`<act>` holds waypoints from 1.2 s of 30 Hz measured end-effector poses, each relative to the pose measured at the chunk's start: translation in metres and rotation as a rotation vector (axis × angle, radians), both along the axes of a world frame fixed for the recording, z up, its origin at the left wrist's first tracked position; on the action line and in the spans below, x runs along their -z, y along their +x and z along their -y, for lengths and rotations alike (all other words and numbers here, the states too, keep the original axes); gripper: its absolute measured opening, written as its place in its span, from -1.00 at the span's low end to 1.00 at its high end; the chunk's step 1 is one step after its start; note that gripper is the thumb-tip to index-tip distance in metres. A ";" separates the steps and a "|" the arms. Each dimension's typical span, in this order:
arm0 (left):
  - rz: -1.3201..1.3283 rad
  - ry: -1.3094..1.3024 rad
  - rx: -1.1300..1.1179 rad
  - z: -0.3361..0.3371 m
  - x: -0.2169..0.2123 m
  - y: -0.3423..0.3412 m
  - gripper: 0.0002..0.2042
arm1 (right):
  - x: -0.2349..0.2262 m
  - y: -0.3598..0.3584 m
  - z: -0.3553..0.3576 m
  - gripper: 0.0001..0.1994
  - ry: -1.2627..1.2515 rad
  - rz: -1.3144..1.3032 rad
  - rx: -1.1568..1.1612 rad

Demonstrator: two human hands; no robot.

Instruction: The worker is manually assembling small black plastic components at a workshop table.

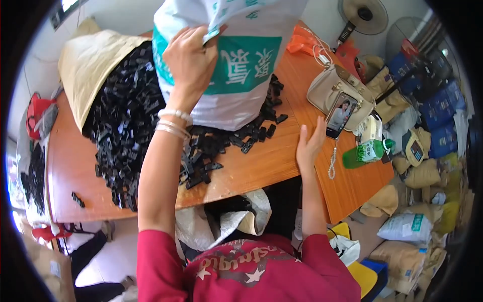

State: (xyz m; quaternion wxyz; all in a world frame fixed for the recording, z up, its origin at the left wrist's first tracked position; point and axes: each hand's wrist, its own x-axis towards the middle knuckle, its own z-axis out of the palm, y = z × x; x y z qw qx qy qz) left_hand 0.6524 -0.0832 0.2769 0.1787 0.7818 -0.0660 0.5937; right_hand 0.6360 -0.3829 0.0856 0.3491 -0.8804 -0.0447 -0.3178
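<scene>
My left hand (190, 63), with bracelets at its wrist, is closed on a gathered fold of a large white woven sack (226, 108) with a green printed band. The sack stands upright on the table among small black plastic parts (123, 126), which lie in a thick heap to its left and front. My right hand (311, 146) is open, fingers stretched, at the table beside a phone (341, 116). That phone leans on a cream handbag (322, 90), its screen lit with a picture of a person. Whether my right fingertips touch the phone, I cannot tell.
A brown paper sack (95, 65) lies tipped at the left, the parts spilling from its mouth. Right of the phone lies a green bottle (365, 153). A fan (363, 15) stands behind the wooden table (251, 171). Several filled sacks (406, 226) crowd the floor at right.
</scene>
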 end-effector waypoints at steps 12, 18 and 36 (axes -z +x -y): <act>0.189 -0.421 0.140 -0.008 0.003 0.008 -0.56 | 0.026 -0.050 -0.137 0.21 -0.070 -0.149 -0.285; 0.262 -0.607 0.217 -0.023 0.004 0.001 -0.50 | 0.025 -0.064 -0.157 0.24 -0.114 0.040 -0.365; 0.278 -0.986 0.433 -0.082 -0.009 0.041 -0.69 | 0.018 -0.066 -0.170 -0.14 -0.312 0.051 -0.691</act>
